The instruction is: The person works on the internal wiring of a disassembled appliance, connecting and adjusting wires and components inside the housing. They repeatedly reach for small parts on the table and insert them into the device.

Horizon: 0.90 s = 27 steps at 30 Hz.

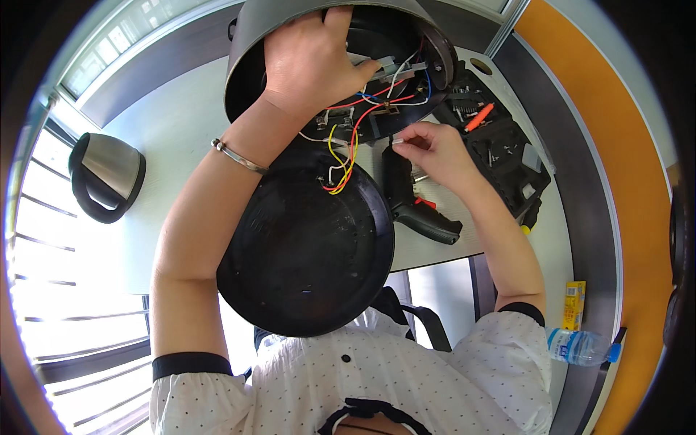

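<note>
A large black pot-shaped appliance housing [245,67] lies tipped with its open side towards me. My left hand [308,61] reaches into it and holds it near the upper rim; its thumb sticks out and the fingertips are hidden. Red, yellow, white and blue wires [354,145] run from inside the housing to a round black cover [304,246], which hangs over the table edge against me. My right hand [431,148] pinches a small whitish piece [398,141] at the far end of a black pistol-shaped tool [397,181] with a red trigger.
An open black tool case [500,156] with bits and an orange-handled tool [479,117] lies on the right. A steel kettle [107,176] stands at the left of the white table [163,156]. A water bottle [580,347] and a yellow box [573,304] are at the lower right.
</note>
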Each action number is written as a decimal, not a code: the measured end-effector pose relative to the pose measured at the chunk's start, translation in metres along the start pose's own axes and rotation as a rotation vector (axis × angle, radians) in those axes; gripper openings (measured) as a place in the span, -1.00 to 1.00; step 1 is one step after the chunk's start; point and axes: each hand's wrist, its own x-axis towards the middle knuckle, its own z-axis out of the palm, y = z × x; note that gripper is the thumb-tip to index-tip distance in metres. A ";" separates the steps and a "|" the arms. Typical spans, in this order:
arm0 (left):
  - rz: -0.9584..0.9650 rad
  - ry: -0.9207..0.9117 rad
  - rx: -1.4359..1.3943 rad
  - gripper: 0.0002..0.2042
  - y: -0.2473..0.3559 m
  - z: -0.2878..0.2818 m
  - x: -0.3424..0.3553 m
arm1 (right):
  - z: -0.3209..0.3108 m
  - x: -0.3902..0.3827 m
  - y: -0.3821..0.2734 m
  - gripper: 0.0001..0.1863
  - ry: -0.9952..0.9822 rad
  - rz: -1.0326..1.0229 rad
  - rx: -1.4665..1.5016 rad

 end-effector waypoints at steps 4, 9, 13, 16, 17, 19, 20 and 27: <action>0.011 0.012 -0.010 -0.29 0.001 -0.001 0.000 | -0.018 0.005 0.009 -0.84 0.022 0.029 -0.307; 0.110 0.143 0.054 -0.27 0.000 0.001 0.000 | -0.032 0.012 0.033 -0.83 -0.138 0.293 -0.228; 0.035 0.061 0.002 -0.26 -0.001 0.002 0.000 | -0.031 0.012 0.046 -0.82 -0.122 0.284 -0.126; 0.005 0.008 -0.014 -0.26 0.000 0.004 0.000 | -0.028 0.006 0.045 -0.79 0.073 0.104 -0.447; 0.026 0.035 0.009 -0.26 -0.001 0.003 -0.001 | -0.020 -0.001 0.031 -0.78 0.170 -0.011 -0.565; 0.073 0.092 0.042 -0.26 -0.001 0.002 0.000 | -0.012 -0.010 0.005 -0.79 0.216 -0.224 -0.680; 0.077 0.097 0.034 -0.25 -0.001 0.002 -0.001 | -0.009 -0.011 -0.007 -0.79 0.159 -0.326 -0.672; 0.111 0.135 0.019 -0.24 -0.002 0.003 0.000 | 0.033 0.019 0.009 -0.71 -0.032 -0.889 -0.710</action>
